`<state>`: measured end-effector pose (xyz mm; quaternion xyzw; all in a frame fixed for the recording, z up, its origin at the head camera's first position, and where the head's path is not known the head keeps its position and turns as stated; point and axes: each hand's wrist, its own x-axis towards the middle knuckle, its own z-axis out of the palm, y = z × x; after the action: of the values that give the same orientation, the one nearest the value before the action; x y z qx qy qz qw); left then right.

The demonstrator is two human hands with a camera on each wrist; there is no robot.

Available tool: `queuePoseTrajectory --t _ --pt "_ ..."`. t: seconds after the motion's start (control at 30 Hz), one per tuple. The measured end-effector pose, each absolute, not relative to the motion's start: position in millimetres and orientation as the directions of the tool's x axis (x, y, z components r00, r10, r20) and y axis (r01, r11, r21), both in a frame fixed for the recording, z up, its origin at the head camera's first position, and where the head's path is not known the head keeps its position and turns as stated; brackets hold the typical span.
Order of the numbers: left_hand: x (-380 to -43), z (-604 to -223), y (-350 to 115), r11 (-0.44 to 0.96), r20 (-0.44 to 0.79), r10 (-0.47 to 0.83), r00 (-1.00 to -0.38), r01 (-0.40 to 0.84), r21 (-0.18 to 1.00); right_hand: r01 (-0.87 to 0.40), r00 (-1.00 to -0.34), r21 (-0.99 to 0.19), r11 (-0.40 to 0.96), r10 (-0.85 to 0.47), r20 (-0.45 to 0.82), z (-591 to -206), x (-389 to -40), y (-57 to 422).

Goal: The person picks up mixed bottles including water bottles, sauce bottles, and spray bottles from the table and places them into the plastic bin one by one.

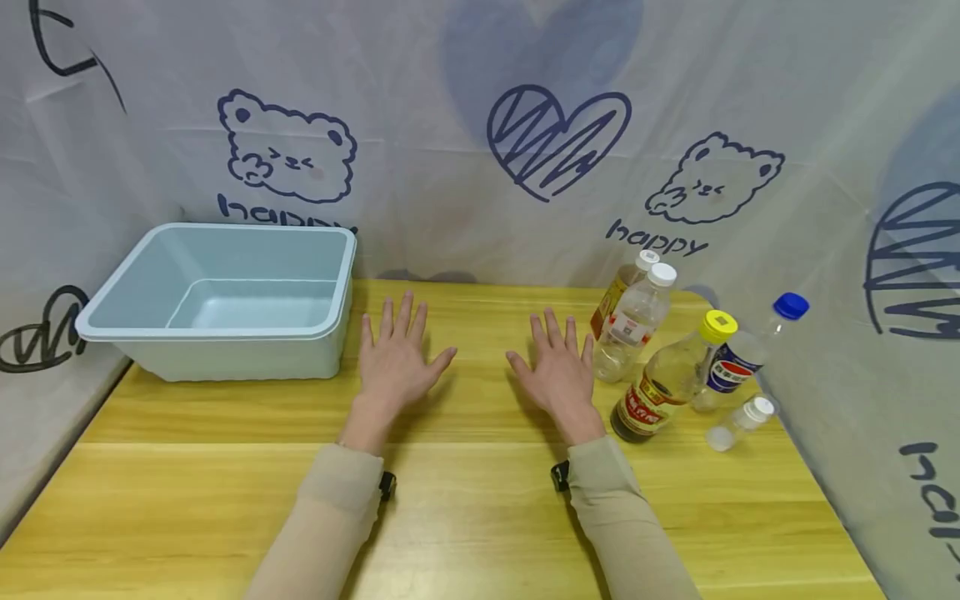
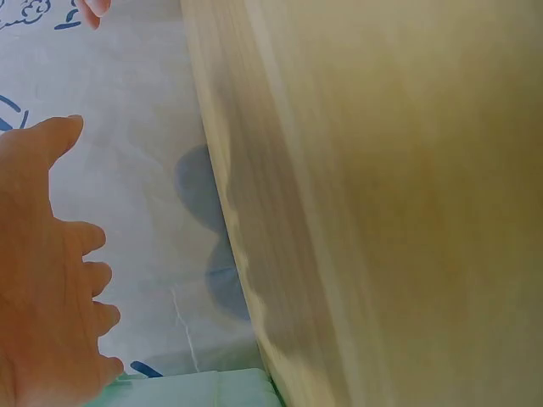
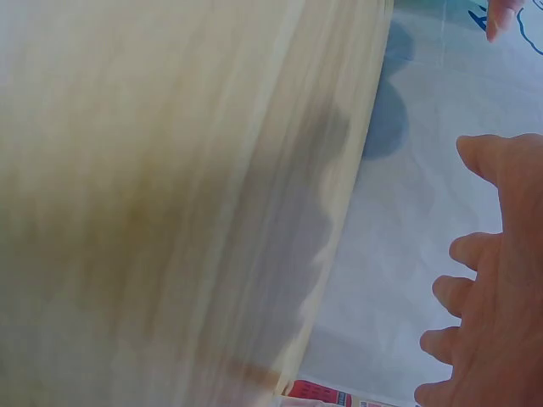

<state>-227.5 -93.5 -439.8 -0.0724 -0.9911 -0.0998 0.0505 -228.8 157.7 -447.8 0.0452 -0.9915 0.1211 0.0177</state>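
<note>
My left hand [image 1: 395, 364] is spread palm down over the table, fingers straight, close to the right side of a pale blue-green plastic tub [image 1: 330, 350]. The right hand [image 1: 558, 372], likewise spread and holding nothing, is just left of a group of bottles. Nearest to it are a clear bottle with a white cap [image 1: 636, 321] and a yellow-capped sauce bottle [image 1: 660, 387] with dark liquid at its base. Behind the clear one is a brown-labelled bottle [image 1: 611, 300]. A blue-capped Pepsi bottle [image 1: 731, 367] and a small white-capped bottle [image 1: 741, 423] are farther right.
The wooden table [image 1: 465, 500] meets a white cloth backdrop [image 1: 420, 167] printed with bears and hearts along its back edge. Cloth also hangs at both sides. The tub stands at the back left, the bottles at the right.
</note>
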Motion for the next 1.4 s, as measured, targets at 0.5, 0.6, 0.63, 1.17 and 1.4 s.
queuePoseTrajectory --t 0.5,0.6,0.63,1.17,1.4 --pt "-226 -443 -92 0.972 0.113 0.129 -0.985 0.148 0.18 -0.102 -0.995 -0.246 0.964 -0.093 0.045 -450 -225 158" --pt "-224 -442 -92 0.971 0.116 0.129 -0.985 0.149 0.187 -0.1 -0.995 -0.248 0.963 -0.092 0.044 -449 -223 157" --pt "-223 -441 -92 0.971 0.119 0.129 -0.985 0.15 0.188 -0.101 -0.995 -0.248 0.964 -0.093 0.046 -449 -223 157" --pt "-213 -434 -92 0.962 0.136 0.157 -0.978 0.182 0.204 -0.134 -0.987 -0.268 0.954 -0.104 0.123 -440 -213 158" --pt "-204 -428 -94 0.955 0.205 0.184 -0.961 0.224 0.194 -0.149 -0.983 -0.288 0.946 -0.109 0.151 -434 -209 156"
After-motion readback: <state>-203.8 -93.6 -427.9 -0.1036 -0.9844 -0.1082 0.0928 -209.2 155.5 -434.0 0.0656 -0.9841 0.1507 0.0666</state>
